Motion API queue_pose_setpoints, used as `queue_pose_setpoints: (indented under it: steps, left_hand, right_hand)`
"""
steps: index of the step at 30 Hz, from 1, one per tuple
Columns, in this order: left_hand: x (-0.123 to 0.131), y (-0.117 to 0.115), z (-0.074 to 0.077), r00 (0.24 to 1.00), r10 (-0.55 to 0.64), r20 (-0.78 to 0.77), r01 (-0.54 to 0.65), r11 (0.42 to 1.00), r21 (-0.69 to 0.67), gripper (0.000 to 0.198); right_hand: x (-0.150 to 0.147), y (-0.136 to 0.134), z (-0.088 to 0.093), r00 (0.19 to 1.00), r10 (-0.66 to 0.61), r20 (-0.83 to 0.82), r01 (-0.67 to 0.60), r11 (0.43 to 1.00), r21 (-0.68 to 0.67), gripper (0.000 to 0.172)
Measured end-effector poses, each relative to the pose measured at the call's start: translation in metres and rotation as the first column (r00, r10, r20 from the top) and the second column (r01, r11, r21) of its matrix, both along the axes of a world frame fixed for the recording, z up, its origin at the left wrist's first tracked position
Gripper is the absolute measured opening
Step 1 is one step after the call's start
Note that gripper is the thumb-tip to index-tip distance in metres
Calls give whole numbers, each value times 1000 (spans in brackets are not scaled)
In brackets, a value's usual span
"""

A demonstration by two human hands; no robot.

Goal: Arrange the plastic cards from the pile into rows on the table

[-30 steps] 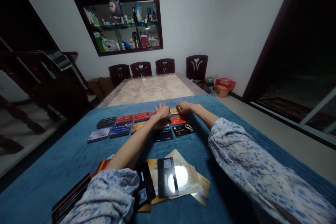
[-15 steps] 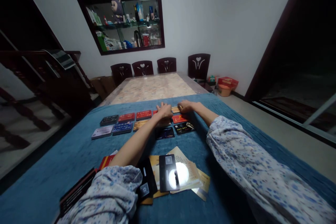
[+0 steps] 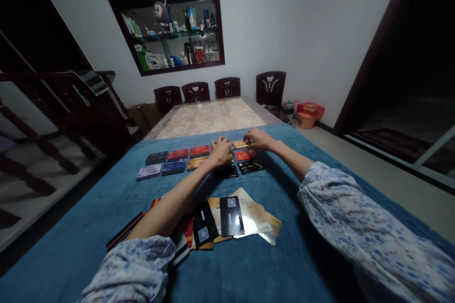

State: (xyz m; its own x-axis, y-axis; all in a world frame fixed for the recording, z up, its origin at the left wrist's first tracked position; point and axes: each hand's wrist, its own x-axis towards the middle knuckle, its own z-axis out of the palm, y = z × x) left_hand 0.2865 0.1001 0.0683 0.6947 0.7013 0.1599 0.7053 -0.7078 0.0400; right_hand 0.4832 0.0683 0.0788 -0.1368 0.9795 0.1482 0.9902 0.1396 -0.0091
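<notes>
My left hand [image 3: 222, 152] rests over the card stacks, its fingers bent and apart, partly hiding a red stack and the cards below it. Just right of it, a gold card stack [image 3: 241, 144] lies in the far row. At that stack's right end is my right hand [image 3: 259, 139], fingers curved down and spread. Nearer me are a red card [image 3: 245, 155] and a black VIP card [image 3: 250, 166]. Left of my hands stand neat stacks: black [image 3: 157, 157], red [image 3: 177, 154], another red [image 3: 199, 151], pale [image 3: 149, 171], blue [image 3: 174, 166] and gold [image 3: 197, 163].
Loose overlapping cards lie closer to me, including a black card [image 3: 232, 216] with a QR code and a yellowish card [image 3: 273, 229]. My left forearm covers some. A blue cloth [image 3: 263, 265] covers the table's near part; chairs [image 3: 227, 87] stand at the far end.
My right hand has lifted slightly and its fingers have loosened at the gold stack. My left hand stays over the cards, its fingers more bent. The view has shifted a little.
</notes>
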Motion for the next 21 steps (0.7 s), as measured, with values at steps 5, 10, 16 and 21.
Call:
queue_pose_setpoints:
  steps: [5,10,16,21]
  left_hand:
    - [-21,-24,-1,998,-41,48,42,999,-9,38]
    - [-47,-54,-2,992,-87,88,89,996,-28,33]
    - [-76,-90,1,986,-153,65,161,977,-141,31]
    - [-95,-112,2,955,-290,69,298,924,-240,43]
  right_hand:
    - [-13,-26,1,996,83,28,-84,996,43,24]
    - [-18,-48,-5,989,149,4,-149,988,51,19]
    - [-27,-68,-15,979,202,8,-202,977,63,16]
    - [-41,-82,-23,970,244,-18,-241,966,89,17]
